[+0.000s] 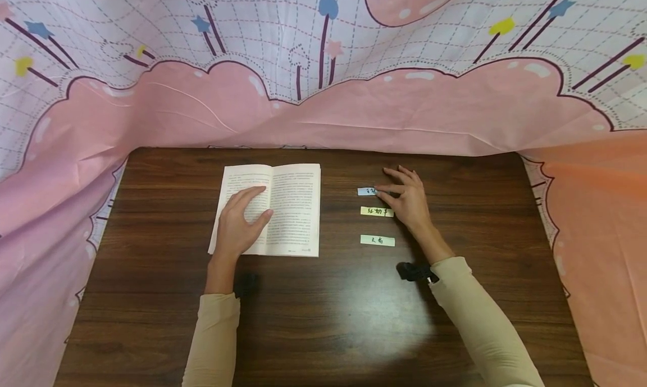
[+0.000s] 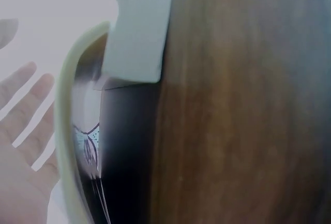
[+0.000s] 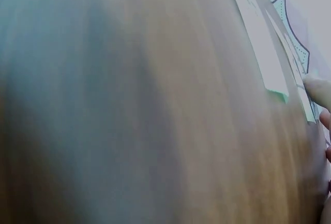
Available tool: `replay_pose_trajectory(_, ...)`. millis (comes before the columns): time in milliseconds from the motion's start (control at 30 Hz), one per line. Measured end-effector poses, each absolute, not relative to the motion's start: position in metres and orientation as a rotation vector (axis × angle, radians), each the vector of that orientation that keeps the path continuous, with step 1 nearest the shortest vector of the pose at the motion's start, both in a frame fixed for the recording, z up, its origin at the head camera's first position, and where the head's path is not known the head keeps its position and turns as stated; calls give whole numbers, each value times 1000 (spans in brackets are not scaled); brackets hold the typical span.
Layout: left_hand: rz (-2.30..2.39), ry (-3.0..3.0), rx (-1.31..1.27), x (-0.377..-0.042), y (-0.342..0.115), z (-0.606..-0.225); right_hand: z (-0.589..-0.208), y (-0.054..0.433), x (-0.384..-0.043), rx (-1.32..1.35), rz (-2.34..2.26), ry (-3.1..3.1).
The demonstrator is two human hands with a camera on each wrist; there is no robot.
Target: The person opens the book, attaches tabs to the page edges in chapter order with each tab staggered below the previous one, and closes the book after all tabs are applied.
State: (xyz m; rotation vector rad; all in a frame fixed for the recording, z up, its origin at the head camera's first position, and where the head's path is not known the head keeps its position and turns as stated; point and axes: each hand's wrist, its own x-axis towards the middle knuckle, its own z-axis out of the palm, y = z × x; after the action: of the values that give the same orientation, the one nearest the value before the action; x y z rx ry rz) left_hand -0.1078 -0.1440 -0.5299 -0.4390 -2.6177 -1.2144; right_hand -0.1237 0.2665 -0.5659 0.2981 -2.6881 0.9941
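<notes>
An open book (image 1: 295, 207) with printed pages lies on the table, and my left hand (image 1: 236, 221) rests over its left page, fingers spread and thumb near the fold. In the left wrist view the fingers (image 2: 31, 115) look straight. To the right of the book three paper strips with handwriting form a column: a blue sticky note (image 1: 366, 191), a yellow sticky note (image 1: 376, 212) and a green sticky note (image 1: 377, 240). With thumb and index finger, my right hand (image 1: 410, 199) pinches the right end of the blue one. Its other fingers are extended.
The dark wooden table (image 1: 323, 319) is bordered at the back by a patterned pink and white curtain (image 1: 323, 117), with more cloth at both sides. A black wrist strap (image 1: 415, 272) sticks out by the right sleeve.
</notes>
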Motion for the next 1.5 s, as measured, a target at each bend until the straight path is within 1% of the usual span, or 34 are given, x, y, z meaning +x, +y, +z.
replay_pose_trajectory(733, -1262, -2639, -492, -113, -120, -527, -574, 264, -122, 316, 992, -2563)
replay_pose_trajectory(1167, -1240, -2631, -488, -113, -120, -529, -568, 263, -125, 246, 999, -2698)
replay_pose_trajectory(1500, -1269, -2592, -505, -113, -117, -532, -568, 263, -124, 241, 1029, -2667)
